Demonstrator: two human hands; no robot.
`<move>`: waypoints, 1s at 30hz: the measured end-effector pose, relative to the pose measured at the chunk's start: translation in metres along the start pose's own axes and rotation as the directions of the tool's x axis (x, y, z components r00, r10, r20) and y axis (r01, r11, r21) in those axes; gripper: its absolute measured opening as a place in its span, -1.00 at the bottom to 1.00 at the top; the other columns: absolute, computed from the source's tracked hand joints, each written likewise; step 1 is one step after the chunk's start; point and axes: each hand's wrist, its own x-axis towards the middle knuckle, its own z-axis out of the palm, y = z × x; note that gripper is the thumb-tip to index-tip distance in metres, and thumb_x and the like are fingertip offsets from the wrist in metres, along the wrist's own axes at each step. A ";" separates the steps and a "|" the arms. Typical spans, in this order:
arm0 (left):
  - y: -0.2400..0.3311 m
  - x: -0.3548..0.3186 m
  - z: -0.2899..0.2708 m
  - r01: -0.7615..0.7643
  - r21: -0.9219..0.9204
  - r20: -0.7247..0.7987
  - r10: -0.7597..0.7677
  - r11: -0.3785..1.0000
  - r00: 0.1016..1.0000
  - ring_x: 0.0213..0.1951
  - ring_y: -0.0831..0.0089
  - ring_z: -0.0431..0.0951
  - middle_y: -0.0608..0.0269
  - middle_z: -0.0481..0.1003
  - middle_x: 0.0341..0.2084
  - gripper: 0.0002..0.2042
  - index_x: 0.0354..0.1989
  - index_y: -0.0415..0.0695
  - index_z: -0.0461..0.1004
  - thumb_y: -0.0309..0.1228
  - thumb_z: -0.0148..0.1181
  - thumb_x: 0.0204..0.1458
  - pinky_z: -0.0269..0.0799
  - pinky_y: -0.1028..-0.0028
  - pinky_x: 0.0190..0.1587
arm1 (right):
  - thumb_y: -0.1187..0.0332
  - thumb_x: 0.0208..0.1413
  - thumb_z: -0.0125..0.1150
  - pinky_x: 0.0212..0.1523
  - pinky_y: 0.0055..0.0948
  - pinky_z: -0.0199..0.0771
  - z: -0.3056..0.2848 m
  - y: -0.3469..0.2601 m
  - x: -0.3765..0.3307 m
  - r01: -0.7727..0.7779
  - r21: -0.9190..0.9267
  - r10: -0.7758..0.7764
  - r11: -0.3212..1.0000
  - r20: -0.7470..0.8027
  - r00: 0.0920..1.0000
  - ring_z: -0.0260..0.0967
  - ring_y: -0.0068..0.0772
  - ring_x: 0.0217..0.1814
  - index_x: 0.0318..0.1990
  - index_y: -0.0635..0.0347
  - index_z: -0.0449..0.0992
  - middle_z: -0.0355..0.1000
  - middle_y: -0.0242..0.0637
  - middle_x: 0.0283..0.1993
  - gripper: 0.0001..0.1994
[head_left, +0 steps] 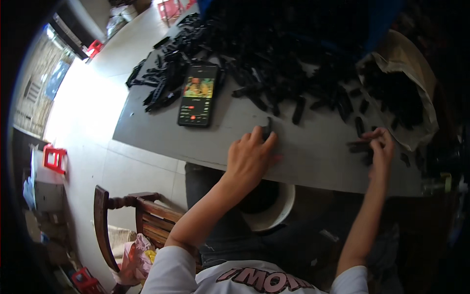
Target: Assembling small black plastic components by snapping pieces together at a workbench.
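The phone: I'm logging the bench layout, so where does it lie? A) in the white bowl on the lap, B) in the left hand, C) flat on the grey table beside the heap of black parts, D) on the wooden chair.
C: the phone lies screen-up on the table at the edge of the black parts, clear of the left hand and right hand.

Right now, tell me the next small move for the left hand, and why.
Probably lift the small black part clear of the grey table. The left hand has its fingertips closed on that part, standing upright at the table edge. The right hand is busy with another black piece, and a white bowl sits just below the edge.
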 end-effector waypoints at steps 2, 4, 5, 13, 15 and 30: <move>-0.004 0.001 0.001 0.029 0.011 0.011 -0.029 1.000 1.000 -0.35 0.24 0.47 0.20 0.35 -0.37 -0.70 -0.25 -0.05 0.30 -0.29 0.23 -0.13 0.36 0.31 -0.38 | 0.37 -0.02 0.03 -0.17 -0.26 0.37 0.009 0.000 0.022 0.069 -0.288 -0.069 0.955 0.011 0.998 0.40 -0.26 -0.24 -0.30 0.27 0.37 0.41 -0.20 -0.35 -0.83; -0.011 0.000 0.000 0.085 0.008 0.035 -0.085 0.996 0.996 -0.36 0.21 0.48 0.18 0.36 -0.39 -0.72 -0.25 -0.06 0.29 -0.32 0.20 -0.11 0.37 0.30 -0.39 | 0.30 -0.03 0.17 -0.22 -0.27 0.39 0.020 -0.009 0.036 0.073 -0.882 -0.121 0.465 0.018 0.992 0.40 -0.26 -0.29 -0.26 0.34 0.36 0.42 -0.13 -0.33 -0.72; -0.014 -0.001 0.001 0.124 -0.009 0.064 -0.123 0.992 0.990 -0.37 0.18 0.48 0.17 0.38 -0.41 -0.74 -0.24 -0.07 0.27 -0.35 0.17 -0.09 0.37 0.28 -0.40 | 0.30 -0.03 0.17 -0.22 -0.27 0.39 0.022 -0.012 0.042 0.083 -0.880 -0.125 0.467 0.027 0.992 0.40 -0.26 -0.29 -0.26 0.34 0.36 0.42 -0.13 -0.33 -0.72; -0.018 -0.016 -0.010 0.283 -0.628 0.200 -0.201 0.725 0.959 -0.36 -0.02 0.46 -0.01 0.44 -0.46 -0.73 -0.05 -0.18 0.18 -0.44 -0.05 0.08 0.32 0.19 -0.38 | 0.24 0.06 0.19 -0.49 -0.45 0.40 0.040 -0.029 -0.008 -0.139 -0.032 0.142 0.990 0.180 0.973 0.31 -0.44 -0.55 -0.24 0.20 0.41 0.31 -0.35 -0.53 -0.76; 0.000 -0.018 -0.005 0.333 -0.725 0.262 -0.207 0.602 0.943 -0.34 -0.06 0.45 -0.05 0.45 -0.44 -0.68 0.02 -0.19 0.15 -0.41 -0.06 0.10 0.33 0.20 -0.35 | 0.17 0.05 0.20 -0.57 -0.53 0.35 0.061 -0.038 -0.048 -0.233 0.279 0.157 0.932 0.269 0.950 0.29 -0.46 -0.53 -0.29 0.16 0.39 0.32 -0.37 -0.41 -0.74; 0.027 -0.031 -0.004 0.083 -0.834 0.159 0.094 0.546 0.983 -0.28 -0.09 0.45 -0.11 0.43 -0.34 -0.56 -0.03 -0.24 0.22 -0.25 0.15 0.01 0.37 0.24 -0.29 | 0.08 0.20 -0.05 -0.02 -0.52 0.26 0.117 -0.057 -0.115 0.040 0.295 -0.129 0.955 0.287 0.949 0.30 -0.48 -0.08 0.13 0.28 0.28 0.37 -0.22 -0.04 -0.51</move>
